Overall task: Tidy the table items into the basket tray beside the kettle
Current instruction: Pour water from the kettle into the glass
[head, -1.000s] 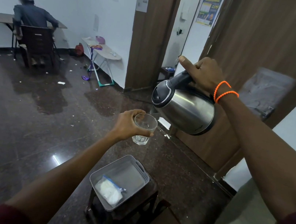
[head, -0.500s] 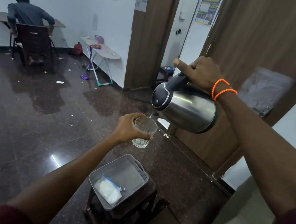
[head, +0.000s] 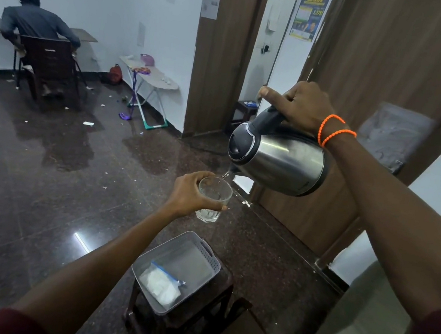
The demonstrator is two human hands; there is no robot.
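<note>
The grey basket tray (head: 202, 252) sits on a small dark stool (head: 209, 308) near the bottom of the scene, with a clear zip bag of white powder (head: 160, 285) lying in its near left corner. Above and beyond it the left hand (head: 189, 193) is wrapped around a drinking glass (head: 213, 198), held upright over the floor. The right hand (head: 303, 109), two orange bead bracelets (head: 335, 131) at the wrist, grips the black handle of a steel kettle (head: 280, 158) tipped down to the left, its spout just over the glass rim, a thin stream of water falling in. Far left, a person (head: 35, 22) sits on a chair at a tabletop (head: 87, 36) against the white wall.
</note>
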